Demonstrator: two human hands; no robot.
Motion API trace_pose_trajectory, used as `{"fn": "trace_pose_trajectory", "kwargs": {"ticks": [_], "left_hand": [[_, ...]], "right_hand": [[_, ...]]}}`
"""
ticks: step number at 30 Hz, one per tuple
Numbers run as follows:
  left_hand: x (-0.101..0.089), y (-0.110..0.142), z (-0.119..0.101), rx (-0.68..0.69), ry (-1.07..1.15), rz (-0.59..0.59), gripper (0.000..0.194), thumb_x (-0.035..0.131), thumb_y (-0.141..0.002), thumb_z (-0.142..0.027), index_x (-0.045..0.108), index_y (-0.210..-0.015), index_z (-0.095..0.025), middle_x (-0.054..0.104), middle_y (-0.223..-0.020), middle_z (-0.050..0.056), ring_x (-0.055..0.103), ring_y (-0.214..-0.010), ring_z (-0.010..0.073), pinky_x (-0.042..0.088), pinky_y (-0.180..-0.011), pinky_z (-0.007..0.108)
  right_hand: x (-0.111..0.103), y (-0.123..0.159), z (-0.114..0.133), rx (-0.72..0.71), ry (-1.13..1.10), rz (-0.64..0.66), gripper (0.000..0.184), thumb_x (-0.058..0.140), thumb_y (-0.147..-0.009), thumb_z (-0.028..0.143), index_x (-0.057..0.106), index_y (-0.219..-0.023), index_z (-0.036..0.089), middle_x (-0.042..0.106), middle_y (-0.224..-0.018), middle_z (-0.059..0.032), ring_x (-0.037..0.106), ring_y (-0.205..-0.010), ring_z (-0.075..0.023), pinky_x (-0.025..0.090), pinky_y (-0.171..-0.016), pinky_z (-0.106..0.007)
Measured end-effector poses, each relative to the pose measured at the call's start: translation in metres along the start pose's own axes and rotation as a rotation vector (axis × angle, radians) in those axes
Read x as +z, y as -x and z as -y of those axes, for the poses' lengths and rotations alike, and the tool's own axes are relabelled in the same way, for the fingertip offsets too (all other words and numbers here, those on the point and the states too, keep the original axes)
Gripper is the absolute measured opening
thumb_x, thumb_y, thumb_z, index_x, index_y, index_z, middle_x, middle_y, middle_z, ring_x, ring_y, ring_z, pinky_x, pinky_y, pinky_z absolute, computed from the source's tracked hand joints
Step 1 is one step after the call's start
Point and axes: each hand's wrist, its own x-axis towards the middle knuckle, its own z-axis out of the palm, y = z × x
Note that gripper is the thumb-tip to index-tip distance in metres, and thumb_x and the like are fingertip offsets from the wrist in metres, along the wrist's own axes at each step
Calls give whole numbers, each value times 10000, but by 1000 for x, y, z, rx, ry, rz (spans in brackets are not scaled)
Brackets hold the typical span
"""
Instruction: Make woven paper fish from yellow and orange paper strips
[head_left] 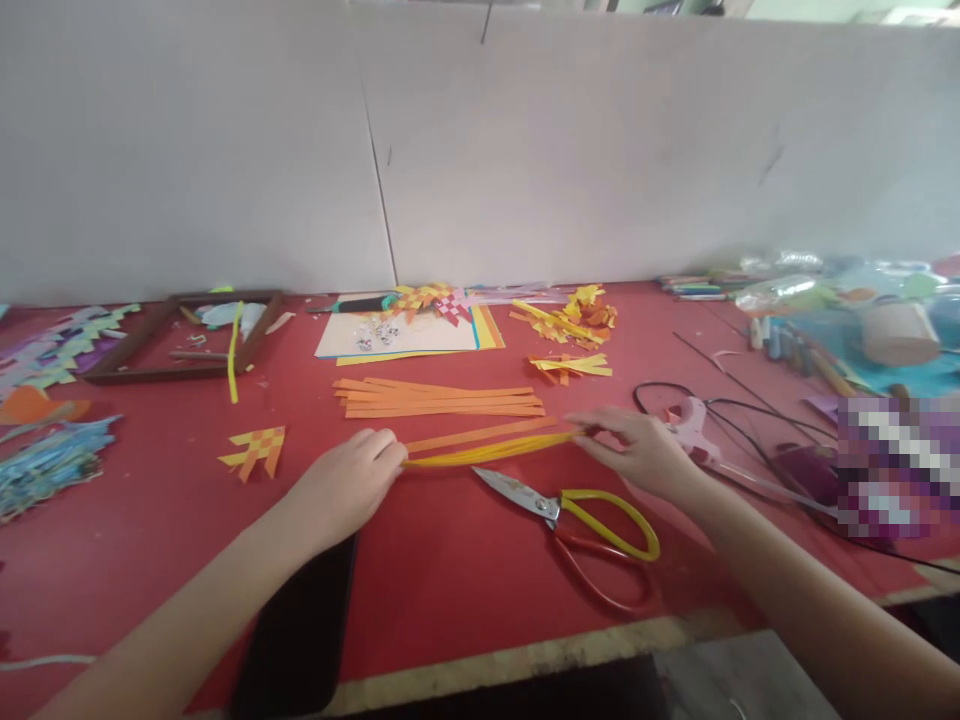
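Note:
A bundle of yellow paper strips (491,451) stretches between my two hands, low over the red tabletop. My left hand (367,470) is closed around its left end. At the other end, the fingers of my right hand (619,440) pinch the strips, slightly blurred. Just behind the bundle lies a single orange strip (480,435), and farther back a stack of orange paper strips (442,399). Scissors (555,508) with one yellow and one red handle rest in front of the bundle, blades partly apart. A woven orange and yellow paper fish (255,450) lies left of my left hand.
A black phone (307,630) lies under my left forearm. Right of my right hand sit a pink glue gun (690,425) and dark cables. Behind are paper sheets (397,338), paper scraps (577,318) and a brown frame (112,375). A white board (525,150) closes off the back.

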Motion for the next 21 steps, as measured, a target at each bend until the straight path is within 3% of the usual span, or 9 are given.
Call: {"fn": "trace_pose_trajectory", "kwargs": {"ticks": [7,13,21], "left_hand": [[4,8,-12,-15,-137,-58,215,395,-966,-251,592,-966,-166,610,-947,105,541,-878,259,456,-742,370],[4,10,-10,-23,-161,-27,295,337,-987,-220,620,-919,-170,621,-887,87,563,-849,254,448,-682,355],[-2,13,-9,-62,-124,34,259,376,-980,-242,625,-948,-179,641,-911,83,589,-874,253,445,-675,339]], "right_hand": [[11,1,-8,-133,138,130,238,535,-878,222,719,-1029,213,760,-994,-70,702,-926,-213,563,-840,-355],[7,-2,-4,-174,164,165,231,506,-893,206,731,-943,226,764,-953,-56,702,-908,-212,557,-838,-351],[8,-4,-5,-116,153,174,241,489,-907,216,729,-920,216,766,-931,-52,712,-842,-199,557,-788,-322]]}}
